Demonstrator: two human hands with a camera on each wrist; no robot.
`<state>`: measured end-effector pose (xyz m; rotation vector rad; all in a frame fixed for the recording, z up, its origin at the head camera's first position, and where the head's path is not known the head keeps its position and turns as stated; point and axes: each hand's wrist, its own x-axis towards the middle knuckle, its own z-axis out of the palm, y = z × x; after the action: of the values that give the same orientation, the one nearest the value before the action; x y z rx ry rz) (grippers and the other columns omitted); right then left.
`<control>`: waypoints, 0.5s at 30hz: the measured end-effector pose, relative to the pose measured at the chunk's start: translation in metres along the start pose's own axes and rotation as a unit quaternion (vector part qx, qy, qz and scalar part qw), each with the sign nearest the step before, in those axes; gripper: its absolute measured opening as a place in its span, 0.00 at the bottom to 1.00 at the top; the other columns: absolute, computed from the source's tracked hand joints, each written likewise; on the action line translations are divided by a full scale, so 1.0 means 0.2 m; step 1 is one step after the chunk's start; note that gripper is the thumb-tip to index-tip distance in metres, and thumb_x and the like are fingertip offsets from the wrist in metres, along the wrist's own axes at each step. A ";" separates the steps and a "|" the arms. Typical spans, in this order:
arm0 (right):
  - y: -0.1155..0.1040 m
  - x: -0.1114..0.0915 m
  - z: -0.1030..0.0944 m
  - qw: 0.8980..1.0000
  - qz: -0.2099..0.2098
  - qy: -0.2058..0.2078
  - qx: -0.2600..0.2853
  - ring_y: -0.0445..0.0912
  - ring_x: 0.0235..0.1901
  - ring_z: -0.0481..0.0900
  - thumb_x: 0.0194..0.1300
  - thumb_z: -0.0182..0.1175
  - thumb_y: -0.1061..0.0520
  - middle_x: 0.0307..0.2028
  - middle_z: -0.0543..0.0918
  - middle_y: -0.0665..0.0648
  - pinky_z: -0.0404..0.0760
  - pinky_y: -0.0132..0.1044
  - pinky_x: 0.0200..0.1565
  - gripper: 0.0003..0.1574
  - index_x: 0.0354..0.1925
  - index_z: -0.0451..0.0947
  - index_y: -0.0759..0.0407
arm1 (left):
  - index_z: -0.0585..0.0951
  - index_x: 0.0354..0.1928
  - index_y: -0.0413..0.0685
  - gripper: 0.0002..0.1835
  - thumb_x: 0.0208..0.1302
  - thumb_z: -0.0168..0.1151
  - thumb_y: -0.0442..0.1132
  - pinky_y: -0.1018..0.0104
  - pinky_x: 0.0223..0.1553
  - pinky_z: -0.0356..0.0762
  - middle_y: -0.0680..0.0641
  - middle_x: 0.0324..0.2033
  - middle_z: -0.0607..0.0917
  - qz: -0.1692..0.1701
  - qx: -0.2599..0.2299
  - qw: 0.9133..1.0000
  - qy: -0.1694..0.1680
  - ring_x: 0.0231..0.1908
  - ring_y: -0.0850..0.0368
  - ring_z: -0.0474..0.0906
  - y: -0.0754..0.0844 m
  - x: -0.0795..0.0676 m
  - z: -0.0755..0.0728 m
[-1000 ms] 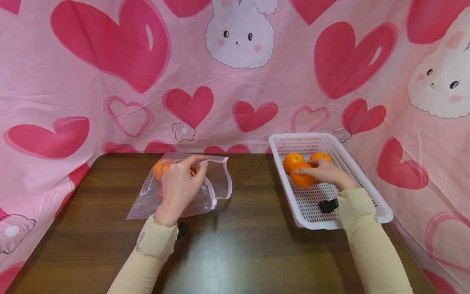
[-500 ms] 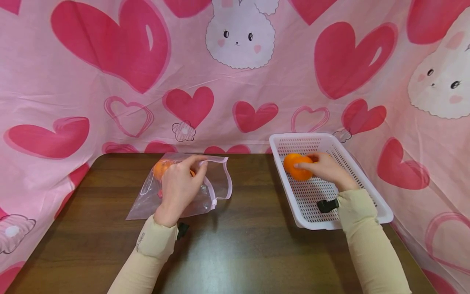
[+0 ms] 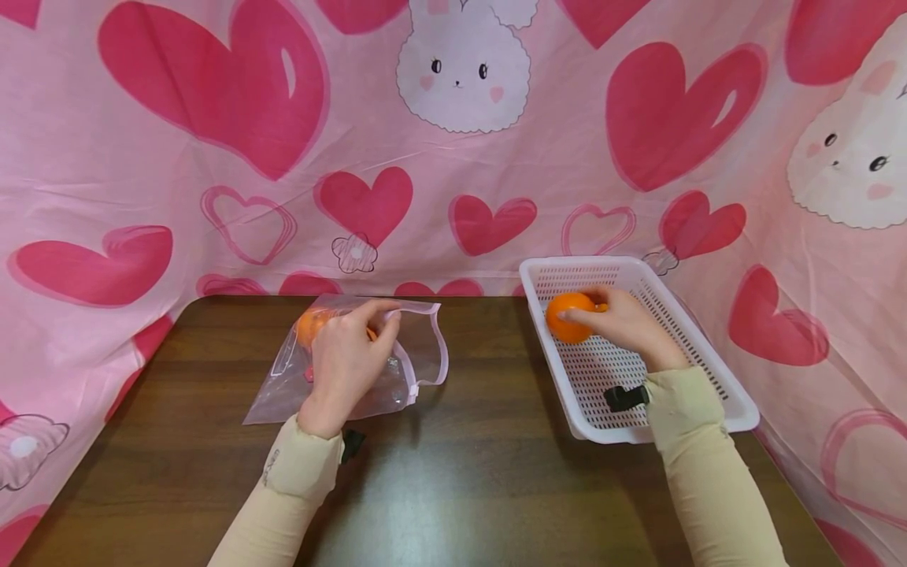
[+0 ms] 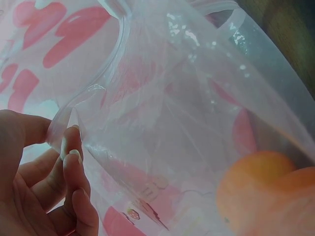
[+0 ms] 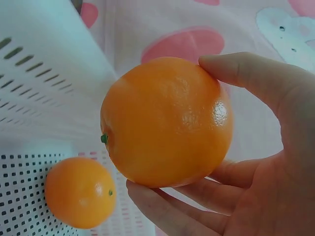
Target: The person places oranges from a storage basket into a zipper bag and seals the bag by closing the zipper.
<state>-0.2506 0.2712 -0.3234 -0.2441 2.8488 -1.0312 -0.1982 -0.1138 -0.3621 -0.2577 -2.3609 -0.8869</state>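
Observation:
My right hand [image 3: 615, 319] grips an orange [image 5: 167, 123] between thumb and fingers, over the far left part of the white basket [image 3: 560, 386]. Another orange [image 5: 80, 192] lies on the basket floor; in the head view the hand and held fruit mostly cover what lies behind them. On the left, my left hand [image 3: 350, 358] pinches the edge of a clear zip bag [image 3: 428, 339] with thumb and fingertips. Inside that bag, the left wrist view shows oranges [image 4: 258, 182] through the film. The bag's pink zip slider [image 3: 413, 391] sits at its near right corner.
Both the bag and the basket rest on a dark wooden table [image 3: 460, 472]. A pink cloth [image 3: 482, 173] with hearts and rabbits hangs behind and along the sides. The basket's raised rim [image 3: 549, 370] stands between its inside and the tabletop.
The orange in my right hand has risen from the other fruit and shifted slightly left and away, now covering the oranges behind. My left hand and the bag stay put.

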 end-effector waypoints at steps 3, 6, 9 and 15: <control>-0.02 -0.01 0.00 1.000 -0.001 0.003 0.003 0.61 0.52 0.75 0.65 0.67 0.39 0.57 0.77 0.69 0.75 0.57 0.57 0.47 0.67 0.67 0.70 | 0.90 0.47 0.52 0.11 0.67 0.65 0.45 0.59 0.17 0.65 0.54 0.18 0.78 0.002 0.001 1.000 0.002 0.14 0.58 0.65 0.00 0.00 0.00; -0.03 -0.01 0.01 1.000 -0.003 0.007 0.005 0.61 0.52 0.75 0.65 0.68 0.39 0.56 0.77 0.69 0.75 0.57 0.57 0.47 0.67 0.68 0.70 | 0.90 0.47 0.52 0.11 0.67 0.66 0.45 0.59 0.17 0.66 0.54 0.18 0.78 0.002 0.001 1.000 0.003 0.14 0.58 0.65 0.00 0.00 0.00; -0.04 -0.01 0.01 1.000 -0.007 0.011 0.005 0.60 0.51 0.75 0.64 0.68 0.40 0.56 0.78 0.68 0.75 0.56 0.56 0.46 0.66 0.69 0.69 | 0.90 0.47 0.52 0.11 0.67 0.66 0.45 0.59 0.18 0.66 0.54 0.18 0.78 0.000 0.000 1.000 0.002 0.14 0.58 0.65 0.00 0.00 0.00; -0.08 -0.02 0.02 1.000 -0.017 0.016 0.006 0.59 0.50 0.76 0.64 0.68 0.39 0.57 0.78 0.67 0.76 0.55 0.55 0.45 0.67 0.70 0.66 | 0.90 0.47 0.52 0.11 0.67 0.66 0.45 0.59 0.17 0.65 0.54 0.18 0.78 0.002 0.001 1.000 0.003 0.14 0.58 0.65 -0.01 0.00 0.01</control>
<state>-0.2451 0.2568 -0.3160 -0.2778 2.8754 -1.0687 -0.1997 -0.1141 -0.3638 -0.2591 -2.3543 -0.8824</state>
